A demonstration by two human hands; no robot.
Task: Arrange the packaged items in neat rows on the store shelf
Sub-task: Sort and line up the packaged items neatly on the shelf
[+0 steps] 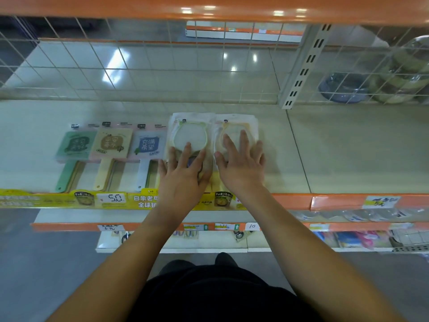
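We are pressing our left hand [183,168] flat on the green-ringed packet [189,135] and our right hand [241,163] on the yellow-ringed packet [234,133], fingers spread, covering their lower halves.

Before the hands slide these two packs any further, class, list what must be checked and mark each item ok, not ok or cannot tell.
1. Left hand flat on green-rimmed pack: ok.
2. Right hand flat on yellow-rimmed pack: ok.
3. The two packs side by side, edges meeting: ok.
4. Packs level with the three paddle-shaped packs, such as the blue-labelled one: not ok, they sit further back.
5. Bare shelf to the right: ok.
6. Number of packs stacked under each hand: cannot tell.
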